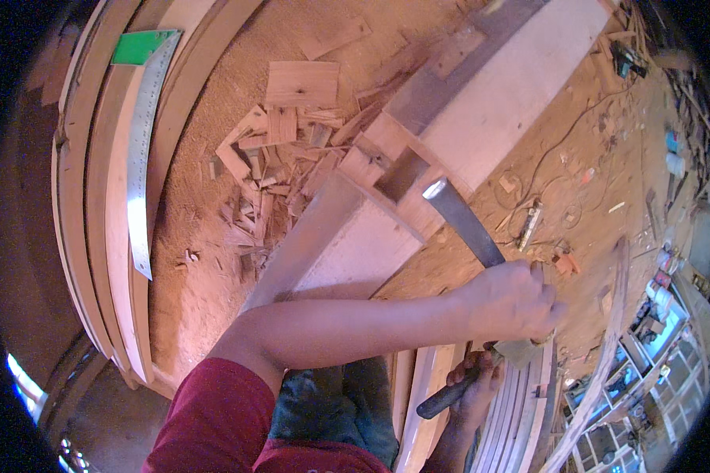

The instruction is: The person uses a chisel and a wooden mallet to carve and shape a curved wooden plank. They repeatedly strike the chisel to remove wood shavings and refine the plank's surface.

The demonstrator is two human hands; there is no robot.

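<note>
- We observed the left hand (513, 303) right of centre, its forearm crossing the frame from the lower left; the fingers were closed in a fist around a dark, flat metal tool (469, 225).
- The tool's bright end pointed to the upper left and overlapped the beam (493, 122) in our view; we could not tell whether the two touched.
- The beam ran diagonally from the upper right to the lower centre, with a squared recess (404, 172) near the middle of the frame.
- Below the fist, we saw the right hand (477, 386) with its fingers wrapped around a dark handle (442, 400); a pale metal piece (517, 352) showed just above, and we could not tell whether it joined that handle.
- At the upper left, we noted a square with a green stock (144, 47) and a steel blade (140, 173), lying on long boards (118, 252).
- Wood offcuts (282, 126) lay heaped at upper centre-left, beside the beam.
</note>
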